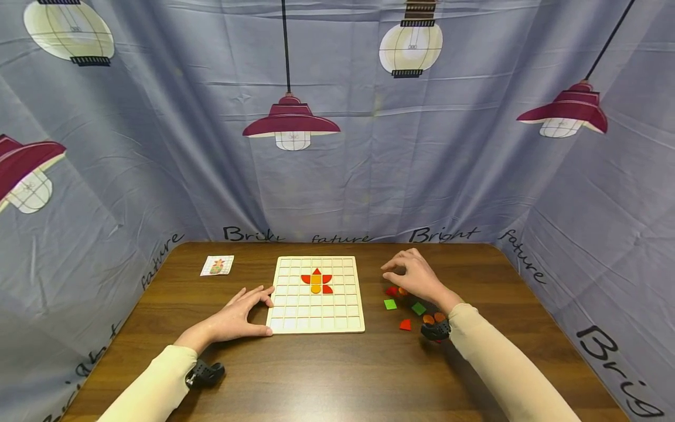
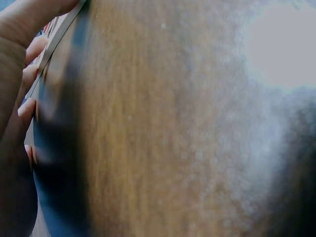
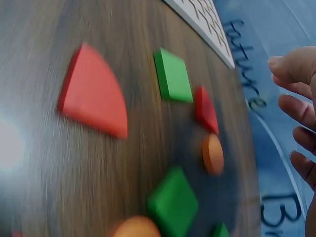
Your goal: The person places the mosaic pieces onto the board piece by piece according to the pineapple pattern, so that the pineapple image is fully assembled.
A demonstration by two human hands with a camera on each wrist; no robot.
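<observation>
A cream grid board (image 1: 316,319) lies on the table with a small figure of red pieces, a yellow square (image 1: 316,279) and an orange circle (image 1: 315,289) on it. At its left edge, my left hand (image 1: 234,316) rests with spread fingers, thumb by the near corner and fingertips along the side. Over the loose pieces right of the board hovers my right hand (image 1: 415,275), fingers loosely bent; nothing shows between them in the right wrist view. Below it lie a bright green square (image 3: 173,76), a red quarter-circle (image 3: 94,94), a darker green square (image 3: 175,202) and orange discs (image 3: 213,154).
A small white card (image 1: 217,265) with a printed coloured figure on a grid lies at the back left of the wooden table (image 1: 295,375). Behind and beside the table hangs a blue-grey curtain (image 1: 343,181) printed with lamps and lettering.
</observation>
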